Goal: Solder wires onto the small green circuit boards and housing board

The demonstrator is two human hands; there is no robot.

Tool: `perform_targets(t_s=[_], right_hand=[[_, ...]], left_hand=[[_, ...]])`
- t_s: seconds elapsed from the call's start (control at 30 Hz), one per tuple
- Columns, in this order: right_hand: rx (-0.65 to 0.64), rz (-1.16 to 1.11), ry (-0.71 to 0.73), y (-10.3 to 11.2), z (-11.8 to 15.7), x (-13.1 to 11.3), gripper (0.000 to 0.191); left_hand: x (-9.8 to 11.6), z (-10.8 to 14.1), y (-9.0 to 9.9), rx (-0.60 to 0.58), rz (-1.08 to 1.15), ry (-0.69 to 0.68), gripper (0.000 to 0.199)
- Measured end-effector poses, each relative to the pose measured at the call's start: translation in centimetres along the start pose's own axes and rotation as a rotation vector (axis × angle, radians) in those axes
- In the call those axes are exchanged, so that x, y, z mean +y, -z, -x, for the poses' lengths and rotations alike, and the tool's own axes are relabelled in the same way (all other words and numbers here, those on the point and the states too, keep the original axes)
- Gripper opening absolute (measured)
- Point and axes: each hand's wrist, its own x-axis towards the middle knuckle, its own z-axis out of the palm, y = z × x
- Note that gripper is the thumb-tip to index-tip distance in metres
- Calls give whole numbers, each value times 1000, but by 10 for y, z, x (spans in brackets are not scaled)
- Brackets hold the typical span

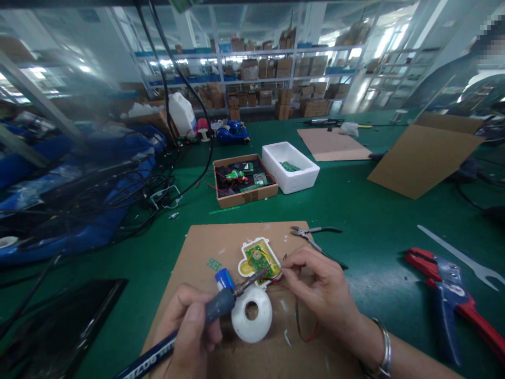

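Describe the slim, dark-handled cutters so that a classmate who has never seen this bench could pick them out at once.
On the green table, find the cardboard sheet in the foreground. Across its far right corner lie the cutters, handles spread: slim and dark-handled, unlike the bulky red-and-blue tool farther right.

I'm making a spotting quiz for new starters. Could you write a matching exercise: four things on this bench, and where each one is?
1. Soldering iron
2. Foam box
3. Wrench
4. White ring

A. Beside the brown tray
B. By the red-and-blue pliers
C. In the left hand
D. On the cardboard sheet

Pairs: 1-C, 2-A, 3-B, 4-D
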Motion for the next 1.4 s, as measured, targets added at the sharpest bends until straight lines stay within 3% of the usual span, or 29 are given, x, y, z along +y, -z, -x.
perform_targets(t_s=[1.4], right_hand=[[26, 26, -18, 0, 0, 1, 10]], left_hand=[[-9, -5, 4, -15, 60, 10, 32]])
